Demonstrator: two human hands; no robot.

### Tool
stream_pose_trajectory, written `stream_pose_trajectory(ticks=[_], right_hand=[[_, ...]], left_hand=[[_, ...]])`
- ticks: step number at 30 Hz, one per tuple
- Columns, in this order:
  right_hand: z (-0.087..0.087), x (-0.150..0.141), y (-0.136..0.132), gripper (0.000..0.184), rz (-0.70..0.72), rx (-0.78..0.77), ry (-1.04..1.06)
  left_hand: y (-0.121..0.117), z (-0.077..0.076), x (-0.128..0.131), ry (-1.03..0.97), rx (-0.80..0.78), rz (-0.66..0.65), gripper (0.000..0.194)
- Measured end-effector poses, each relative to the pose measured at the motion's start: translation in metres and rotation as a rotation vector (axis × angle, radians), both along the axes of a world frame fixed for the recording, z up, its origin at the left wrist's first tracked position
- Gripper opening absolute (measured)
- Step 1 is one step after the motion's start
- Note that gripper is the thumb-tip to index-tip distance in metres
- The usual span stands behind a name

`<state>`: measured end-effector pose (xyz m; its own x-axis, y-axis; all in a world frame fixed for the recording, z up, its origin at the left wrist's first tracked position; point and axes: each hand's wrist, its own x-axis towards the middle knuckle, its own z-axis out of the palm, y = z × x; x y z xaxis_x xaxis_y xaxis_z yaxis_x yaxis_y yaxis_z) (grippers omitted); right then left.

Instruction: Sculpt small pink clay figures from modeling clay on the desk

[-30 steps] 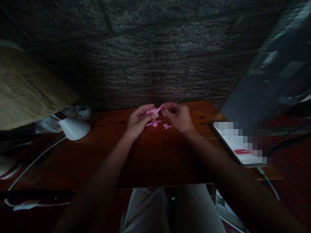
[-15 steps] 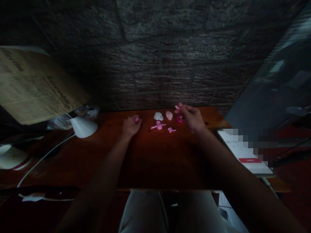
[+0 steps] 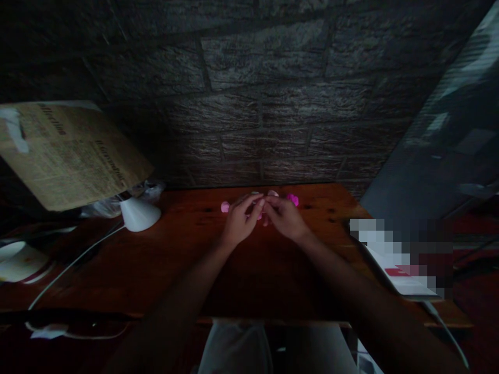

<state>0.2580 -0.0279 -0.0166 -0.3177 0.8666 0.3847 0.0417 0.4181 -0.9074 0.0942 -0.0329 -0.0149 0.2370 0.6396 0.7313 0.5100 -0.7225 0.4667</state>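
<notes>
My left hand (image 3: 241,215) and my right hand (image 3: 284,214) meet over the table, thumbs and fingertips pinched together. Whatever is between the fingertips is too small and dark to make out. To the left of my left hand lies a pink lump of modelling clay (image 3: 225,206). A magenta lump (image 3: 292,199) sits just behind my right hand. Past my fingers a pale pink lump (image 3: 273,194) shows in part. Beneath the hands, bits of a shaped pink clay piece (image 3: 265,222) peek out, mostly covered.
A lamp with a printed paper shade (image 3: 78,156) and a white base (image 3: 140,214) stands at the left, its cable trailing forward. Beyond it is a pale cup (image 3: 19,259). A lit phone or tablet (image 3: 409,283) lies at the right edge. A brick wall (image 3: 257,114) rises behind the wooden table (image 3: 265,280).
Both hands have come inward from apart until their fingertips meet. The pink lump that was at my left hand now lies on the table. The view has tilted up slightly.
</notes>
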Motion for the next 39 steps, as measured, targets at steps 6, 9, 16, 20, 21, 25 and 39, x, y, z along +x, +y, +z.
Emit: stream_pose_trajectory(ticks=[6,9,16,20,21,25,39], right_hand=[[0.004,0.008,0.003,0.049,-0.015,-0.193,0.152],[0.003,0.009,0.005,0.041,0.029,-0.294,0.249],[0.010,0.007,0.001,0.037,0.190,-0.424,0.463],[0.012,0.011,0.003,0.039,0.161,-0.470,0.442],[0.012,0.012,0.003,0.039,0.162,-0.480,0.444],[0.014,0.014,0.003,0.042,0.186,-0.513,0.455],[0.019,0.012,0.000,0.028,0.264,-0.554,0.472]], left_hand=[[0.002,-0.001,0.001,-0.012,0.047,-0.119,0.024],[0.007,-0.003,-0.002,-0.016,0.061,-0.125,0.029],[0.012,-0.003,-0.007,-0.116,0.085,-0.122,0.020],[0.008,-0.001,-0.003,-0.108,0.088,-0.169,0.021],[0.007,-0.001,-0.002,-0.087,0.100,-0.174,0.021],[0.003,-0.002,0.002,-0.011,0.163,-0.153,0.028],[0.002,-0.001,0.002,-0.064,0.119,-0.092,0.014]])
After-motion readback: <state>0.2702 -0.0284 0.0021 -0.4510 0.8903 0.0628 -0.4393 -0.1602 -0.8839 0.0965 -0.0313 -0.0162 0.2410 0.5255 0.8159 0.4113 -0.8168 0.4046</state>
